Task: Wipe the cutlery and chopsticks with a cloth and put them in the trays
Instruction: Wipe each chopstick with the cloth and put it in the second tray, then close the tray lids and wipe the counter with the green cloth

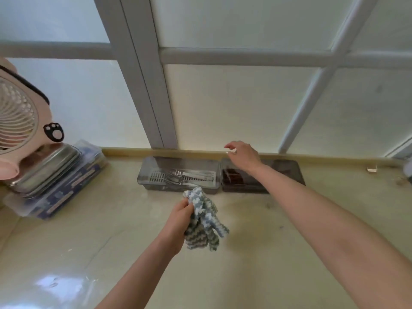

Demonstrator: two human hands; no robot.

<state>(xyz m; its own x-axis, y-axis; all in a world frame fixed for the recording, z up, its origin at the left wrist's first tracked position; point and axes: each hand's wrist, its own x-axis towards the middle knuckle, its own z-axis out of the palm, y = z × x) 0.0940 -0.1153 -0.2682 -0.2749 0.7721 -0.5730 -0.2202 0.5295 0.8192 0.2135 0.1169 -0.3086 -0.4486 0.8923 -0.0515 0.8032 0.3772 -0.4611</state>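
Note:
My left hand [178,221] grips a bunched grey, blue and white patterned cloth [204,219] just in front of the trays. Two smoky transparent trays stand side by side against the window ledge. The left tray [145,172] holds several metal forks [187,176] lying on a slotted insert. The right tray [289,168] holds dark chopsticks [233,178], partly hidden by my right forearm. My right hand [243,155] hovers above the gap between the trays, fingers loosely curled and holding nothing.
A pink fan [20,121] stands at the far left. Beside it a metal lidded box [46,168] sits on a blue packet [64,190]. A wooden ledge [124,151] and frosted window back the beige counter [256,253].

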